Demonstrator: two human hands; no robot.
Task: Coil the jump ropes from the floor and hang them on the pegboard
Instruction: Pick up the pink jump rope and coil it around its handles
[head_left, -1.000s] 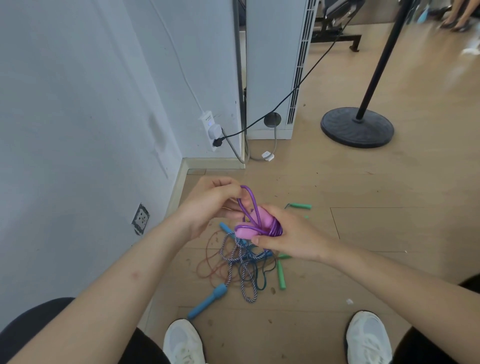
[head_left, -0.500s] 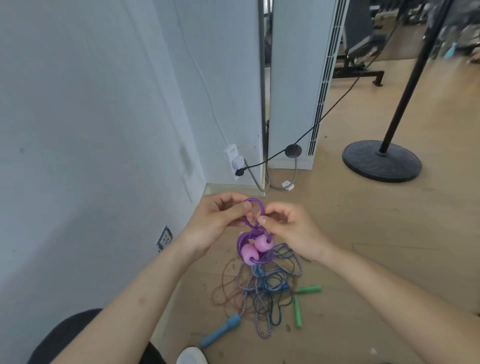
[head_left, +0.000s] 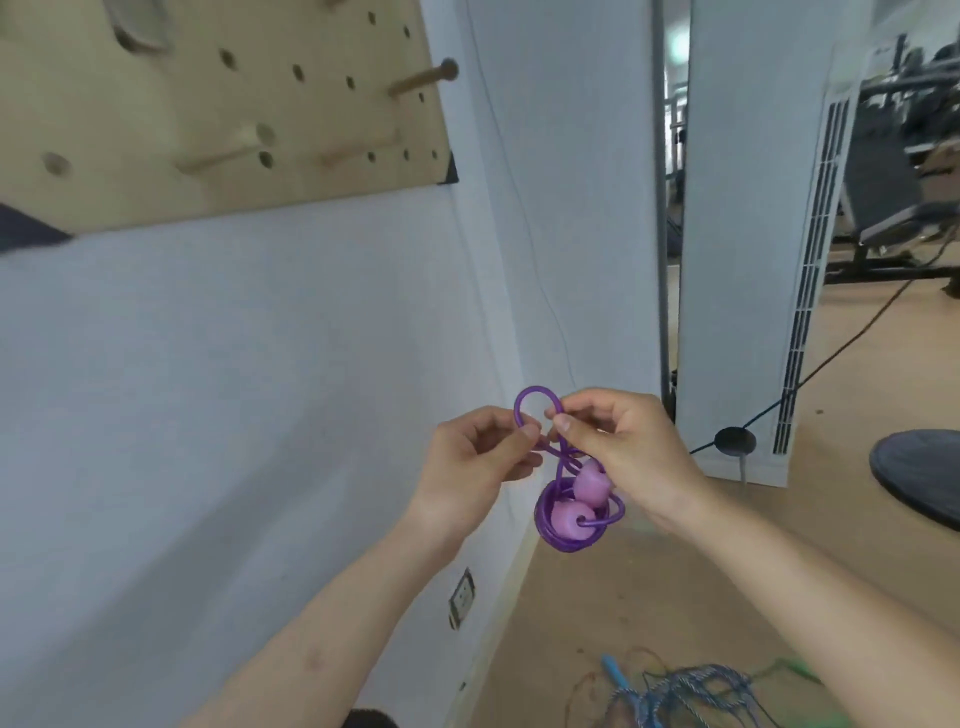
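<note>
- the coiled purple plastic jump rope (head_left: 567, 541) is held in the air in front of the grey-white wall (head_left: 234, 389), well below the light wooden pegboard (head_left: 208, 109) and well above the floor.
- the left hand (head_left: 475, 460) pinches the rope between thumb and forefinger at the foot of a small upright loop (head_left: 537, 397); its other fingers (head_left: 524, 470) are curled beneath.
- the right hand (head_left: 631, 452) pinches the same spot from the other side with thumb and forefinger, and its remaining fingers are curled behind the rope.
- two rounded pink handles (head_left: 589, 486) hang just under the right hand, nestled inside the small round bundle of purple coils.
- the pegboard sits at the upper left with round wooden pegs (head_left: 422, 80) sticking out; no rope hangs on the pegs that show.
- a tangled pile of blue, striped and green jump ropes (head_left: 691, 691) lies on the tan wooden floor (head_left: 649, 597) at the lower right.
- a tall white slatted floor unit (head_left: 748, 234) stands beyond the hands, with a black cable (head_left: 852, 340) running to it.
- a black round stand base (head_left: 919, 470) rests on the floor at the right edge.
- a wall socket (head_left: 461, 597) sits low on the wall.
</note>
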